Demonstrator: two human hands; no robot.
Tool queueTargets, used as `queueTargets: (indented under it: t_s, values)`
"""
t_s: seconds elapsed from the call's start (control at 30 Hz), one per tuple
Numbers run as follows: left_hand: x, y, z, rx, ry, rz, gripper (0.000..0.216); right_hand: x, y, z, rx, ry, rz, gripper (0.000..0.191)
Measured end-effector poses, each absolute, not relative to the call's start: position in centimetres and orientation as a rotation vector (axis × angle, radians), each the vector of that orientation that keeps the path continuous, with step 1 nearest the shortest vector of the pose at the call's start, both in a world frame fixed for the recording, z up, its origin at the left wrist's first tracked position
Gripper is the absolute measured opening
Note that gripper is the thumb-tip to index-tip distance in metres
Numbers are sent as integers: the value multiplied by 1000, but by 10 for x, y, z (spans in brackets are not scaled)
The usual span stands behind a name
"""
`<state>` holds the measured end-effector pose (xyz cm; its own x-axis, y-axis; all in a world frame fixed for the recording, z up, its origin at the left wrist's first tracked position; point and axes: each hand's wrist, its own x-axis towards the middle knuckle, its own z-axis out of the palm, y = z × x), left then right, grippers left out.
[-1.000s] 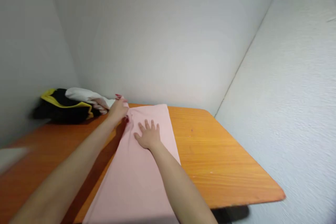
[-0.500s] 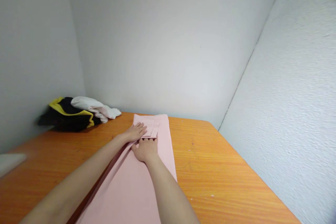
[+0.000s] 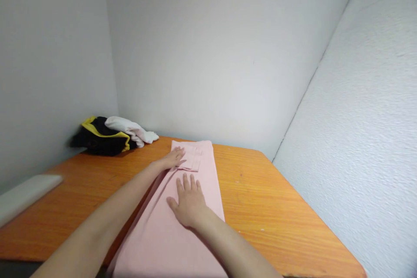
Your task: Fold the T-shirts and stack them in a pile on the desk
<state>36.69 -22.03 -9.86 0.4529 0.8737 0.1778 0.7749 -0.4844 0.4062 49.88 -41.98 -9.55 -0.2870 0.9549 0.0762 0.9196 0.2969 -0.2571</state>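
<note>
A long pink cloth garment, folded lengthwise, runs from the table's near edge to its far side. On its far end lies a smaller folded flap with a pocket-like panel. My left hand rests with fingers stretched out on the left edge of that panel. Nearer to me, my right hand is spread over the pink cloth, palm down, its fingers pointing at the panel. A loose crease runs along the cloth's left side, partly hidden by my left forearm.
Crumpled black and yellow clothing with a white cloth on it lies at the table's back left. A white slab-like object is at the left edge. Walls border the wooden table behind and to the right.
My right hand has slid back toward me, away from the panel, and its fingers have spread. My left hand stays at the panel's left edge. The view has shifted slightly.
</note>
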Motion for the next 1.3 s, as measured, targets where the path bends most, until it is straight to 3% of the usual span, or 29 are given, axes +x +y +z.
queueTargets:
  t_s: [0.27, 0.47, 0.6, 0.77, 0.93, 1.17, 1.3]
  values:
    - [315, -282, -89, 2351, 1557, 680, 63, 531, -456, -84, -1653, -2403, 335, 79]
    - [308, -284, -98, 2341, 1634, 645, 27, 528, -450, -92, -1673, -2412, 247, 78]
    - [306, -289, -96, 2383, 1637, 595, 15, 529, -452, -92, -1673, -2418, 230, 79]
    - [313, -330, -86, 2622, 1484, 627, 42, 539, -451, -87, -1639, -2429, 244, 83]
    - [311, -362, -100, 2779, 1263, 251, 63, 554, -451, -92, -1675, -2423, 234, 88]
    - [317, -361, -94, 2771, 1344, 235, 56, 550, -452, -90, -1680, -2356, 219, 81]
    - [344, -432, -52, 2729, 1122, 654, 56, 550, -473, -76, -1647, -2244, 147, 67]
